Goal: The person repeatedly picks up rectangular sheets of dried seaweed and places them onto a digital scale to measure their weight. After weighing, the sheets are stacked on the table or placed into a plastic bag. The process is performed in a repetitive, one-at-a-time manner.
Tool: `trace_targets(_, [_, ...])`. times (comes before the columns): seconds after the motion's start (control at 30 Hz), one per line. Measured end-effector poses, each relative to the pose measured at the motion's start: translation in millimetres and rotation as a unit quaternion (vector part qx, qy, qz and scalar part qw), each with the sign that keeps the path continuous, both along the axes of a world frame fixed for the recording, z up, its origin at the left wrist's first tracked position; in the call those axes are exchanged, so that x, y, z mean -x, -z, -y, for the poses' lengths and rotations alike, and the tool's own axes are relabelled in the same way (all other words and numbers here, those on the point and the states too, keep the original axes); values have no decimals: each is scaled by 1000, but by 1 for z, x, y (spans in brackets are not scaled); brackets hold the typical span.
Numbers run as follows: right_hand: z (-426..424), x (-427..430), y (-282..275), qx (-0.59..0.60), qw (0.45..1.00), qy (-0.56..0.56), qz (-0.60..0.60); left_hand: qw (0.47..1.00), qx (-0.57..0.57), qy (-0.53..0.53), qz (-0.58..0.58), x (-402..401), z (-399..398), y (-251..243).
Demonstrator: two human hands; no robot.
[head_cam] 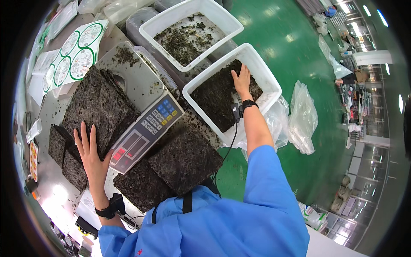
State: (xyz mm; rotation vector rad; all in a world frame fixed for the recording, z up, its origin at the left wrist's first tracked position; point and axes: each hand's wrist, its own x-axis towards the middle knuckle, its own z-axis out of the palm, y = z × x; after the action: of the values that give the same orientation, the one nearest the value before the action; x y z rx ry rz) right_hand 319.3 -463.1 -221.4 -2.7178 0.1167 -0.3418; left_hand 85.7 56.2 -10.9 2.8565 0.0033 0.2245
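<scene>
My left hand (91, 154) lies with spread fingers against the near edge of a thick stack of dried seaweed sheets (99, 102). That stack rests on the metal pan of a digital weighing scale (151, 119), whose display glows red. Inside a white plastic tub (268, 82), my right hand (242, 80) touches dark seaweed sheets (213, 93) with its fingertips, fingers slightly apart. Two more seaweed stacks, one (186, 160) overlapping the other (138, 186), lie between the scale and my body. Smaller stacks (74, 168) sit left of the scale, partly behind my left hand.
A second white tub (226, 19) holding seaweed scraps stands beyond the first. Printed round-label sheets (75, 53) lie at the table's far left. Clear plastic bags (301, 119) rest on the green floor (273, 35). A person (354, 77) is far off at right. Cables trail from both wrists.
</scene>
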Motion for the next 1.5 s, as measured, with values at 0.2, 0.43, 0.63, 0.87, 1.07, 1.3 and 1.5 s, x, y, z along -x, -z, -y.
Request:
trace_targets(0.2, [-43, 6, 4, 10, 988, -122, 99, 1000, 6, 5, -8, -4, 2, -4])
trace_targets(0.43, [-71, 15, -11, 49, 995, -78, 29, 1000, 6, 3, -20, 0, 0, -11])
trace_targets(0.63, [-60, 18, -44, -459, 866, 144, -140, 999, 23, 12, -32, 4, -14, -19])
trace_targets(0.87, [-120, 48, -128, -733, 623, 19, -272, 997, 70, 12, -9, 12, -31, -25])
trace_targets(1.07, [-240, 54, -211, -771, 521, -131, -343, 982, 186, 5, -2, 17, -46, -32])
trace_targets(1.3, [-349, 78, -236, -681, 547, -204, -442, 922, 371, 38, 101, 23, -72, -24])
trace_targets(1.5, [-418, 102, -245, -661, 555, -163, -479, 852, 498, 59, 153, 26, -68, -13])
